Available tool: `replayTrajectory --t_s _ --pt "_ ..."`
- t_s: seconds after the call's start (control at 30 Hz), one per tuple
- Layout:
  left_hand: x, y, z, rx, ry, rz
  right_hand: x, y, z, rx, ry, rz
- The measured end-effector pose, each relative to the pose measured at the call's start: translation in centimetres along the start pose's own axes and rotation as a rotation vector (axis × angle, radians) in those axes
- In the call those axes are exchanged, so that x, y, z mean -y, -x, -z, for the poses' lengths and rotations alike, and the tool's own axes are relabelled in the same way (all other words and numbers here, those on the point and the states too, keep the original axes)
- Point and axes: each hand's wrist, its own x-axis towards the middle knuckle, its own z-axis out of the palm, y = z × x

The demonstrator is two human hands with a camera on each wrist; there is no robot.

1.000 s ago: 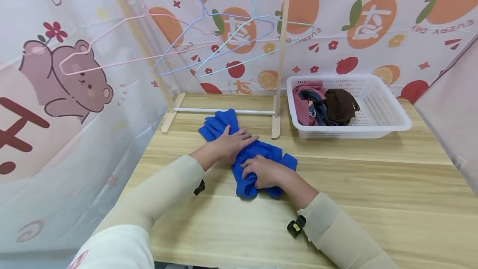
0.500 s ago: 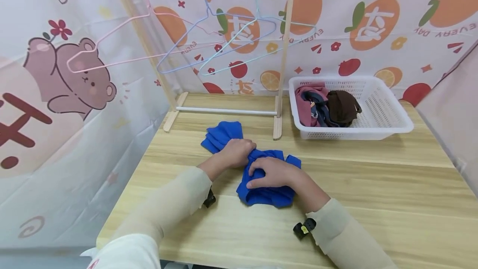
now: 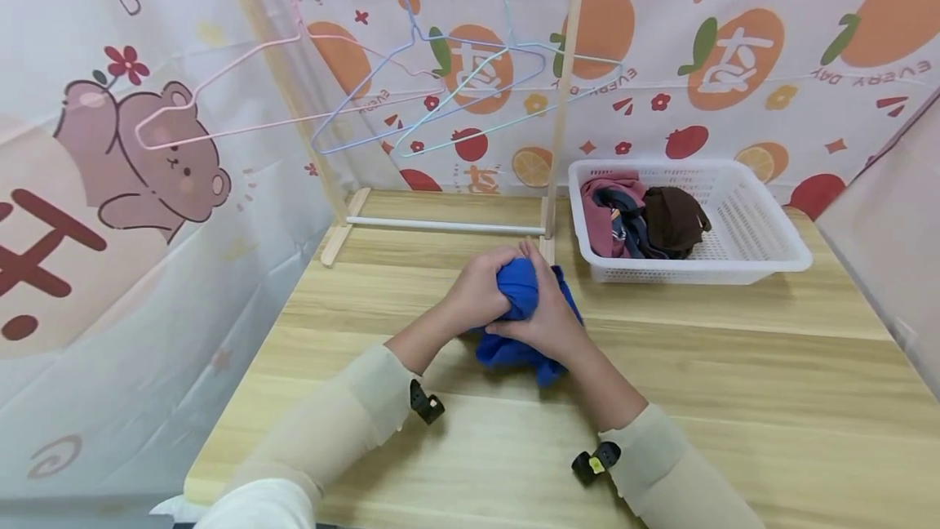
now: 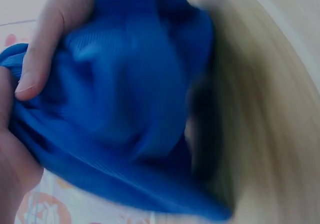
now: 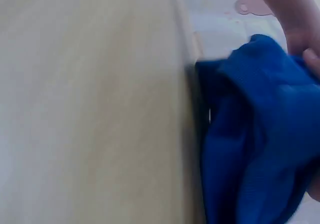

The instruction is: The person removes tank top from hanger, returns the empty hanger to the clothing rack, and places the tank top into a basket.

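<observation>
A blue ribbed cloth (image 3: 518,288), bunched up, is held between both hands above the table. On its left side the left hand (image 3: 476,291) grips it with curled fingers. The right hand (image 3: 547,313) grips the other side, its thumb across the near face of the bundle. Loose folds hang below the hands toward the tabletop. In the left wrist view the cloth (image 4: 120,98) fills the middle, blurred, with fingers at its upper left. In the right wrist view its folds (image 5: 265,134) hang at the right. What kind of garment it is cannot be told.
Behind the hands stands a wooden rack (image 3: 444,227) with pink (image 3: 242,129), blue (image 3: 367,141) and mint (image 3: 470,133) hangers on its top bar. At the back right, a white basket (image 3: 698,272) holds pink, dark blue and brown cloths. All stand on a wooden table (image 3: 734,366).
The cloth lay spread on the table under both hands; the left hand gathered its far end inward. Now the cloth is bunched and raised, and the hands have come together around it.
</observation>
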Motion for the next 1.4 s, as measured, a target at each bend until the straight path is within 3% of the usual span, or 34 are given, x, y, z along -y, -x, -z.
replayTrajectory --t_s 0.1,0.17,0.33,0.47,0.53,0.6,0.73,0.83,0.97,1.07,1.17,1.23,1.27,1.33,1.4 --pt "-1.7 -0.1 0.3 -0.035 0.244 0.041 1.5 0.0 0.5 0.049 -0.231 -0.035" --pt "-2.6 -0.2 0.4 -0.059 0.354 0.045 1.8 0.1 0.4 0.061 -0.284 -0.029" --pt "-4.3 -0.2 0.3 -0.105 0.534 -0.016 -0.1 -0.1 -0.9 0.055 -0.353 0.012" --pt "-5.4 0.1 0.7 -0.159 0.665 0.012 -0.4 0.0 -1.4 0.064 -0.454 0.010" --pt "-5.9 0.2 1.1 -0.234 0.759 0.062 -0.1 0.1 -1.1 0.050 -0.473 -0.009" --pt "-6.2 0.3 1.5 -0.351 0.872 0.094 0.5 0.1 -0.6 0.022 -0.503 -0.035" --pt "-6.3 0.4 2.1 -0.585 1.072 0.083 1.0 0.1 1.3 -0.026 -0.637 -0.042" --pt "-5.7 0.7 2.1 -0.662 1.119 0.086 1.2 0.2 3.0 -0.065 -0.698 0.007" --pt "-4.2 1.3 1.4 -0.602 1.082 0.192 1.9 0.3 4.8 -0.210 -0.623 0.072" --pt "-3.3 1.9 0.8 -0.458 1.017 0.330 2.5 0.1 5.6 -0.328 -0.511 0.119" --pt "-3.0 2.6 0.3 -0.301 0.894 0.441 2.8 -0.2 6.0 -0.407 -0.391 0.139" --pt "-3.2 2.9 0.2 -0.262 0.833 0.467 2.9 -0.5 6.1 -0.442 -0.328 0.146" --pt "-3.5 3.1 0.2 -0.273 0.815 0.473 2.8 -0.7 6.1 -0.460 -0.295 0.149" --pt "-4.0 3.4 0.1 -0.305 0.818 0.451 2.6 -1.1 6.1 -0.493 -0.237 0.162" --pt "-4.6 3.8 -0.1 -0.271 0.829 0.426 2.6 -1.4 6.0 -0.527 -0.162 0.172"
